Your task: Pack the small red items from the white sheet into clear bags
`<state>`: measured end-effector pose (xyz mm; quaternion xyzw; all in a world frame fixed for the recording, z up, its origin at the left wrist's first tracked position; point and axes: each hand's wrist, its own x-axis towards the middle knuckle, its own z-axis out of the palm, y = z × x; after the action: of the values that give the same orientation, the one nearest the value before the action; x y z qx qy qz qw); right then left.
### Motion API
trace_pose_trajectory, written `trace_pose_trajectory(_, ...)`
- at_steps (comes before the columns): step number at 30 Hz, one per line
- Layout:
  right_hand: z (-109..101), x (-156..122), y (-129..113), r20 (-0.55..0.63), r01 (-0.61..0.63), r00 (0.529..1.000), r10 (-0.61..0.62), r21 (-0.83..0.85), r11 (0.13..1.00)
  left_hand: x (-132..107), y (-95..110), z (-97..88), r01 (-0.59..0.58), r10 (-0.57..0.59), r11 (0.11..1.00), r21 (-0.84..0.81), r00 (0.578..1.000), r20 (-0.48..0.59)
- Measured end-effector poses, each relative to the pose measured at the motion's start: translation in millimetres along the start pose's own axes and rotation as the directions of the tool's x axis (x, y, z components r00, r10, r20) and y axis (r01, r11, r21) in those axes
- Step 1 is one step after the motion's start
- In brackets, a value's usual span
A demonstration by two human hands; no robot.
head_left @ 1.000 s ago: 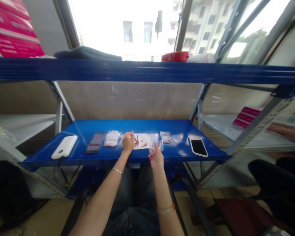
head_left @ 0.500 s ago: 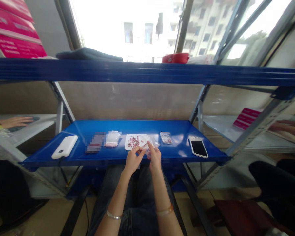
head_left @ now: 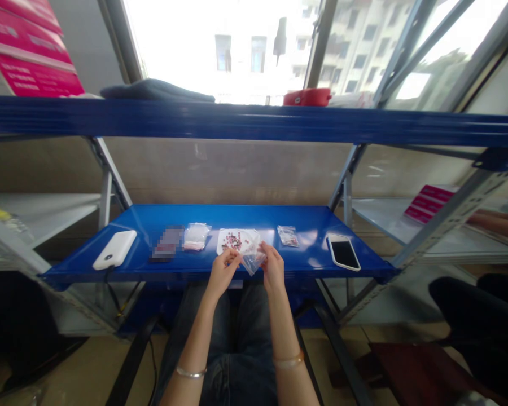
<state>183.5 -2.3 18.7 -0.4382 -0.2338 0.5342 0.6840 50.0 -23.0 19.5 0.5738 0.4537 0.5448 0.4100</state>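
Between my hands hangs a clear plastic bag (head_left: 252, 264), over the near right part of a white tray (head_left: 220, 239). My right hand (head_left: 274, 267) pinches the bag's right side. My left hand (head_left: 224, 272) has thumb and fingers pressed together at the bag's left edge; whether a bead is also in that pinch cannot be made out. Several small red and dark beads (head_left: 233, 240) lie scattered on the tray, mostly in its left half. Left of the tray is a stack of small clear bags (head_left: 197, 234), and to the right a small filled bag (head_left: 288, 236).
On the blue table (head_left: 237, 215) lie a white power bank (head_left: 115, 249) with a cable, a blurred-out item (head_left: 168, 243) and a phone (head_left: 343, 252). A blue shelf beam (head_left: 245, 121) crosses above. Another person's arm (head_left: 497, 224) rests on the right-hand table.
My hands have moved apart, and the clear bag now shows stretched between them. The other person's hand at the far left has gone out of view.
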Motion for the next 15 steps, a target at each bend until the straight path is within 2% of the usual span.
trace_pose_trajectory(6, 0.2, -0.8, -1.5, -0.078, -0.027, 0.996, 0.031, 0.052, 0.998, 1.1, -0.2, 0.6, 0.019, -0.023, 0.999, -0.038, 0.993, -0.119)
trace_pose_trajectory(9, -0.6, -0.4, -0.9, -0.049, -0.034, 0.998, 0.038, 0.076, 0.997, 0.5, 0.2, 1.0, 0.044, -0.053, 0.996, -0.073, 0.991, -0.124)
trace_pose_trajectory(15, -4.4, 1.3, -4.4, -0.030, -0.031, 0.999, 0.032, 0.036, 0.999, -0.4, 0.1, 0.1, 0.116, -0.123, 0.986, -0.120, 0.991, -0.053)
